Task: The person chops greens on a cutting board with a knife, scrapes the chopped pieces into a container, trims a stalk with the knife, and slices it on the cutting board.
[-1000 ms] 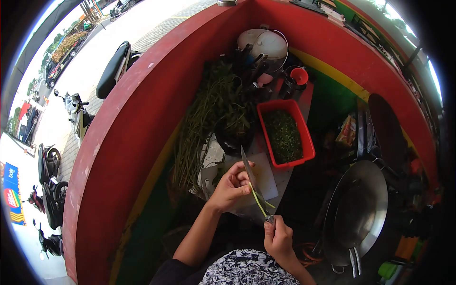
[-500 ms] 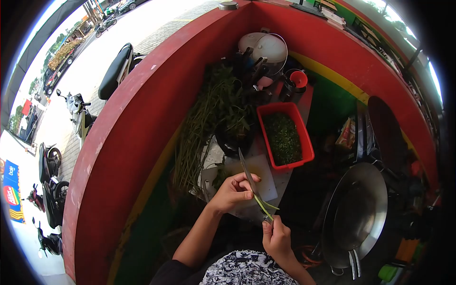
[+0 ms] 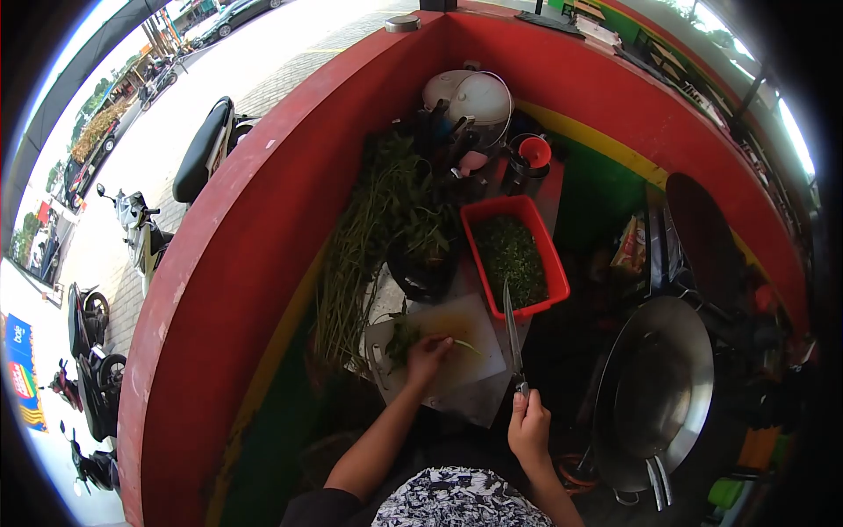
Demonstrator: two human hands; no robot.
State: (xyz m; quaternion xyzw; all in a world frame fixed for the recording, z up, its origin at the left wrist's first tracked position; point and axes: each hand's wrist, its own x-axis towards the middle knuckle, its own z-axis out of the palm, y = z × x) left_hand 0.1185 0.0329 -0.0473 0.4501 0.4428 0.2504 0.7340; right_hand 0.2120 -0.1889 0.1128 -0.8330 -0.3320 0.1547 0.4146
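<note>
My left hand (image 3: 428, 360) is over the white cutting board (image 3: 486, 367), closed around a green leafy stalk (image 3: 468, 347). The stalk's pale end points right, and dark leaves (image 3: 400, 341) lie on the board left of the hand. My right hand (image 3: 529, 425) grips the handle of a long knife (image 3: 513, 332), just right of the board. Its blade points up and away, the tip in front of the chopped greens (image 3: 511, 255) in the red tub (image 3: 563, 279).
Long uncut leafy stems (image 3: 347, 281) spread along the left side, beside a black bowl (image 3: 420, 279). Pots (image 3: 485, 98) and a red cup (image 3: 534, 151) stand at the back. A large wok (image 3: 663, 395) sits to the right, and a red wall (image 3: 237, 255) curves around the corner.
My left hand has moved down to the board with the stalk, away from the knife. My right hand has moved slightly right with the knife, whose blade is now apart from the stalk.
</note>
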